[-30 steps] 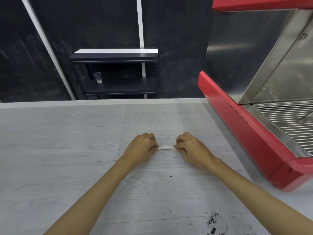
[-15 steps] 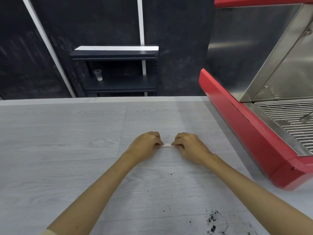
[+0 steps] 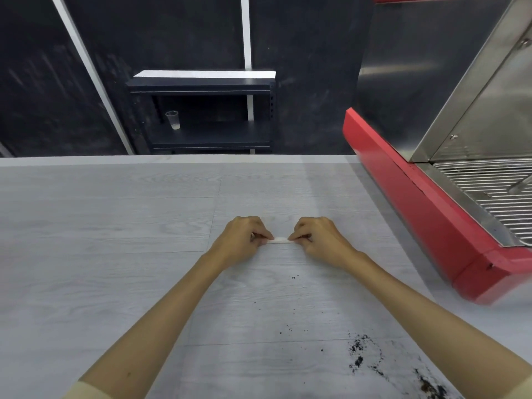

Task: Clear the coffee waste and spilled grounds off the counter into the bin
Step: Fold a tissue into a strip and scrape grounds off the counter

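Observation:
A small white strip [image 3: 280, 240], like a thin packet or scrap of paper, lies low over the pale wood-grain counter [image 3: 115, 254]. My left hand [image 3: 243, 237] pinches its left end and my right hand [image 3: 318, 239] pinches its right end, fingers curled. Dark spilled coffee grounds [image 3: 358, 354] are scattered on the counter near the bottom right, with a denser patch [image 3: 429, 388] at the lower edge and a few specks [image 3: 293, 277] closer to my hands. No bin is in view.
A red and steel espresso machine [image 3: 426, 214] with a metal drip grate [image 3: 495, 197] stands along the right side. Beyond the counter's far edge is a dark shelf unit [image 3: 201, 110] holding a clear plastic cup [image 3: 172, 120].
My hands have drawn a little closer together on the white strip and stayed in nearly the same spot. The view has shifted slightly.

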Demonstrator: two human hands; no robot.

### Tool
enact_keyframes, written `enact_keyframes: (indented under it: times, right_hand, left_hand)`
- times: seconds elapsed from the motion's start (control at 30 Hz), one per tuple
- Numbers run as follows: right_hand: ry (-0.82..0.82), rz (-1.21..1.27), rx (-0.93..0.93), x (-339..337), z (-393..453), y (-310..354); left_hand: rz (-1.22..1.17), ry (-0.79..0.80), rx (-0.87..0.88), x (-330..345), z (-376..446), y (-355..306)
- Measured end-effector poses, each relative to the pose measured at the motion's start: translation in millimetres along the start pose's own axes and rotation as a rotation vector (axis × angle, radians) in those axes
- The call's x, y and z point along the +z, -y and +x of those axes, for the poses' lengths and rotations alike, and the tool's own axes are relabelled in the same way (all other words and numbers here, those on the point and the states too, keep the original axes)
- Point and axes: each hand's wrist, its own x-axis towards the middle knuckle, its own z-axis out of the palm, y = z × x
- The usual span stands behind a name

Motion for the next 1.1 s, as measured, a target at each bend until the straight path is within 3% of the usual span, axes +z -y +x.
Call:
enact_keyframes:
  times: [0.33,0.83,1.1]
  right_hand:
    - [0.03,-0.046,-0.052,5,-44,13]
    - [0.07,-0.042,-0.171,6,-132,35]
    - [0.038,0.107,-0.103,-10,-76,54]
  left_hand:
    - [0.049,0.019,0.004,4,-46,-22]
    - [0.041,0.063,0.15,17,-125,-56]
    - [0.004,-0.069,-0.006,-14,-105,-50]
